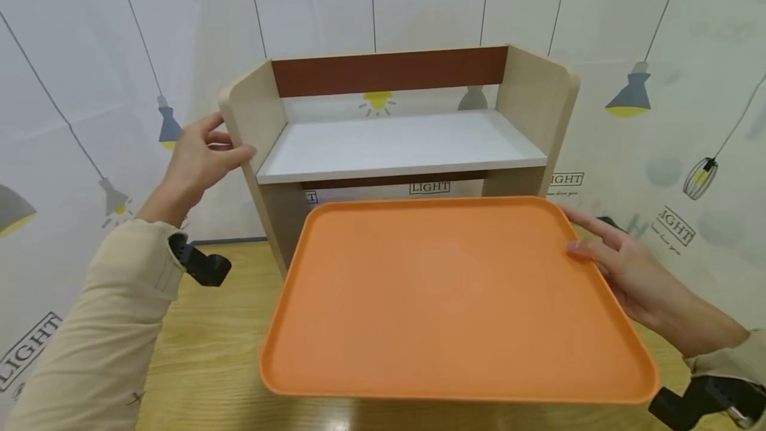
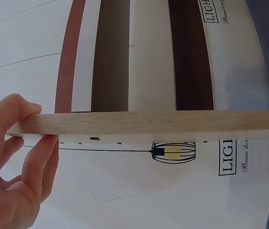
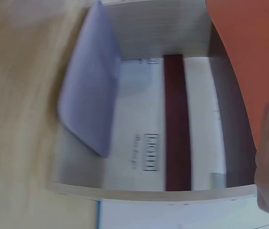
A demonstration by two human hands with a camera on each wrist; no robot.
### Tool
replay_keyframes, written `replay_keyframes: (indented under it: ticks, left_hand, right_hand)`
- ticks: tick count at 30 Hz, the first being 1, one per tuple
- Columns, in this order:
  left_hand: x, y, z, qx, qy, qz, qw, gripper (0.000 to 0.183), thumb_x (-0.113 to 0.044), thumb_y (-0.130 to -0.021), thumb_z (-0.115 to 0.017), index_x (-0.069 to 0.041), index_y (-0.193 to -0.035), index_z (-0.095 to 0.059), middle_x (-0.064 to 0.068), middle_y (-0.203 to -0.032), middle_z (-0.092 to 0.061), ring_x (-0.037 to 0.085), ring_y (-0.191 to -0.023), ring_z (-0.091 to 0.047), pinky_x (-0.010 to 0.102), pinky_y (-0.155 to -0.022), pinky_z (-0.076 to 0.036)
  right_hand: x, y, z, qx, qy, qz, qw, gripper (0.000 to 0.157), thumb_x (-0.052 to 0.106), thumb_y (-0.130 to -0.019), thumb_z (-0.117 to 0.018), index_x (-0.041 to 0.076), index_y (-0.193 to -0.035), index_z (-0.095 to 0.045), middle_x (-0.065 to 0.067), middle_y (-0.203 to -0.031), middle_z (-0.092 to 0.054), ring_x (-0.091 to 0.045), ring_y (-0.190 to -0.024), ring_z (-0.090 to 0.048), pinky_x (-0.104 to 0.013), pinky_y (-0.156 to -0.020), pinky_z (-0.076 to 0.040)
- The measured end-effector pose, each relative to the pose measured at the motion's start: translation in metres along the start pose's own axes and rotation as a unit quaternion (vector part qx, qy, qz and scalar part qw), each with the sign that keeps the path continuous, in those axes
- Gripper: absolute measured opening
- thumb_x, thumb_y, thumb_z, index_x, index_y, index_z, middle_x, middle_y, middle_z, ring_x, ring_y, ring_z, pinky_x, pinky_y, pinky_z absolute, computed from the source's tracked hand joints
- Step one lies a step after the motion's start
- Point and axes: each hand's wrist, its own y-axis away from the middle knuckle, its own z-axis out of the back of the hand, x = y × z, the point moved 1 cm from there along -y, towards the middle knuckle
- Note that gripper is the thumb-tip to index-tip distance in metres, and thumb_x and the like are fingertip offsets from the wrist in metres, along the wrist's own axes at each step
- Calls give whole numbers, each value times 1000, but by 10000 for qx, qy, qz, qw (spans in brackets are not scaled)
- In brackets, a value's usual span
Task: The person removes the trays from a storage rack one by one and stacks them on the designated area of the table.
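Smooth plastic tray (image 1: 457,298), wood-grained shelf (image 1: 403,145).

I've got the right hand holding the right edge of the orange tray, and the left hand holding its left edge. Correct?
No: the left hand grips the wooden side panel, not the orange tray, as the head view shows. The right hand does hold the tray's right edge.

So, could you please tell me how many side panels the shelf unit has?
2: the left side panel, pinched at its front edge by the left hand, and the right side panel opposite. In the head view, the orange tray hides part of both.
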Motion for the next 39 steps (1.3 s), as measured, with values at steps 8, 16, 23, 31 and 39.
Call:
replay_keyframes:
  ticks: [8, 16, 23, 31, 39]
  left_hand:
    - [1, 0, 0, 12, 36, 16, 10000, 63, -24, -83, -59, -16, -138, -31, 20, -118, -44, 32, -105, -45, 51, -86, -40]
    - [-1, -1, -2, 5, 18, 36, 10000, 62, -22, -82, -60, -16, -138, -33, 19, -115, -46, 30, -102, -47, 48, -85, -41]
    - [-1, -2, -1, -21, -26, 109, 9999, 63, -23, -82, -61, -17, -138, -32, 19, -116, -46, 30, -103, -46, 49, -85, -40]
    - [-2, -2, 0, -14, -50, 173, 9998, 64, -24, -83, -60, -19, -139, -30, 18, -117, -45, 30, -104, -45, 50, -86, -39]
    - [-1, -1, 1, -5, -61, 235, 9997, 65, -25, -83, -60, -19, -139, -29, 19, -117, -44, 31, -105, -44, 51, -87, -38]
  right_hand:
    - [-41, 0, 19, -57, 73, -302, 9995, 45, 1, -95, -33, 29, -130, -37, -10, -110, -59, -26, -94, -59, -37, -74, -49]
    - [-79, 7, 43, 72, 28, -390, 9992, 45, 3, -96, -31, 34, -127, -38, -10, -105, -62, -22, -90, -61, -35, -72, -49]
    - [-110, 12, 57, 68, 35, -696, 9975, 47, 5, -96, -31, 41, -124, -40, -3, -88, -64, -11, -74, -62, -25, -65, -51]
    - [-141, 12, 59, 510, -123, -924, 9943, 52, 1, -95, -30, 42, -126, -38, 0, -89, -63, -3, -59, -50, -17, -54, -40]
    - [-158, 7, 54, 581, -150, -1061, 9925, 52, 0, -94, -32, 43, -123, -39, -7, -97, -63, -10, -71, -61, -21, -62, -49]
